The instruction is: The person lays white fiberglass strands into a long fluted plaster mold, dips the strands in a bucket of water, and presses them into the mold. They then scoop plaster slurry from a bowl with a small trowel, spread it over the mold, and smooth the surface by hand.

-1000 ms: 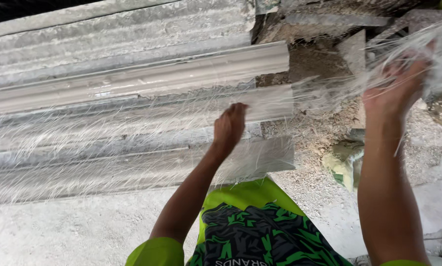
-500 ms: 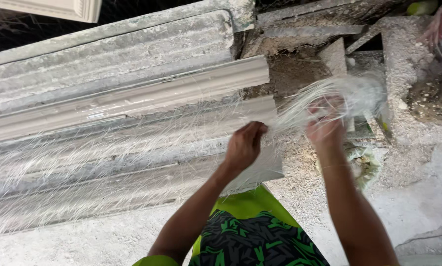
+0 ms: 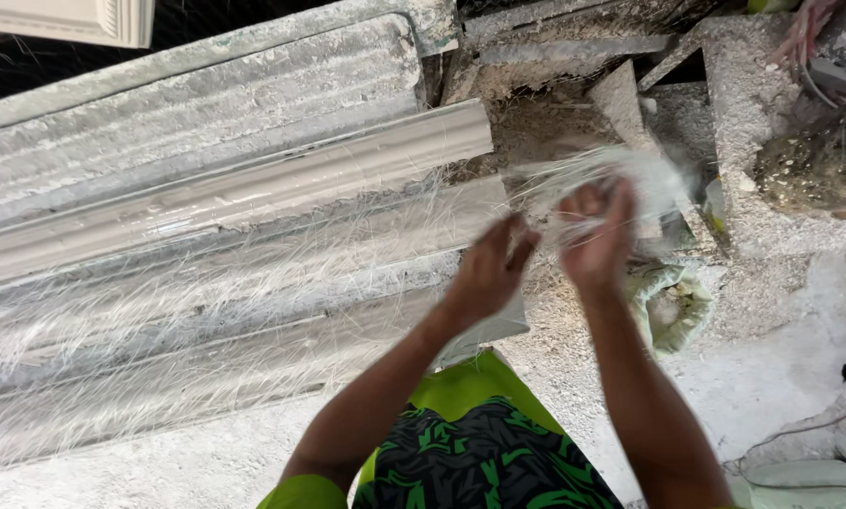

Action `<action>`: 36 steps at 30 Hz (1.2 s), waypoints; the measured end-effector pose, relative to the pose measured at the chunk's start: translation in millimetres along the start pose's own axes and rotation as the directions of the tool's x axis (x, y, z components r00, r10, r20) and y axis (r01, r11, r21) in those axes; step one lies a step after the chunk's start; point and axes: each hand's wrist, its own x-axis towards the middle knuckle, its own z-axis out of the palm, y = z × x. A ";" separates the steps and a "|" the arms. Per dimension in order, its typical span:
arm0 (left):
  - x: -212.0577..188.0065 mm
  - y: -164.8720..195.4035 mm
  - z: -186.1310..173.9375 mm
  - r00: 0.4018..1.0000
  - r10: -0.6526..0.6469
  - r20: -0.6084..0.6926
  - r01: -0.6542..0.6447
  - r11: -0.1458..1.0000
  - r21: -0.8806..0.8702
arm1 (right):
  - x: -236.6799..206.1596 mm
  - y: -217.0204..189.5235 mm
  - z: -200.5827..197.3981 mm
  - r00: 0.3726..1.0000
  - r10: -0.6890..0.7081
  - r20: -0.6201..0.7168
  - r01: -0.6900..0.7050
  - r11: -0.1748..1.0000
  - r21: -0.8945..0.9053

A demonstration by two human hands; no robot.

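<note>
Hands, left (image 3: 491,269) and right (image 3: 594,231), have drawn together, bunching white fibres (image 3: 630,174).

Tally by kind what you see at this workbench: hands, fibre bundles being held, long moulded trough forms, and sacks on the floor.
Hands: 2, left hand and right hand
Fibre bundle: 1
Long trough mould: 1
Open sack: 1
Total: 5

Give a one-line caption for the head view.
Both hands, left hand and right hand, pull a bundle of white fibres over a long moulding.
</note>
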 end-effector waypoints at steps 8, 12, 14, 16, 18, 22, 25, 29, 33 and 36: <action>-5.3 -55.0 -1.8 0.997 -0.066 0.045 0.063 0.997 0.047 | 34.5 -61.9 -15.9 0.955 -0.244 -0.169 0.216 0.962 -0.166; 7.0 -97.8 -9.5 0.900 -0.335 0.280 0.162 0.852 0.497 | 76.1 -122.6 -52.4 0.930 -0.356 -0.089 0.353 0.934 -0.049; 8.4 -95.6 -16.7 0.663 -0.672 0.331 0.243 0.611 0.753 | 76.8 -130.4 -63.5 0.925 -0.373 -0.070 0.369 0.927 -0.061; 6.6 -77.1 -21.7 0.964 -0.266 -0.030 0.182 0.568 0.803 | 62.2 -117.8 -63.9 0.921 -0.354 -0.164 0.329 0.931 -0.160; 3.9 -49.7 -23.5 0.982 -0.189 -0.030 0.160 0.725 0.670 | 40.2 -85.1 -52.5 0.926 -0.237 -0.295 0.232 0.971 -0.054; 7.0 7.6 -3.1 0.998 0.013 0.055 -0.013 1.000 0.000 | -5.3 -3.4 -8.2 0.999 -0.039 0.023 0.038 0.999 0.032; 11.3 12.0 -2.1 0.993 -0.043 0.111 0.064 0.978 -0.198 | -4.8 3.2 8.3 0.992 -0.096 0.078 0.099 0.994 -0.036; 16.8 -36.3 -24.0 1.000 -0.003 0.014 0.002 0.999 0.043 | 47.0 -67.4 -12.6 0.976 -0.206 0.063 0.196 0.970 0.145; 24.8 -87.4 -29.5 0.957 -0.242 0.161 0.139 0.869 0.475 | 80.4 -136.4 -51.3 0.890 -0.456 0.028 0.454 0.890 0.048; 15.3 -104.9 -27.7 0.906 -0.406 0.121 0.231 0.713 0.662 | 78.5 -151.3 -68.9 0.894 -0.442 0.071 0.436 0.895 0.093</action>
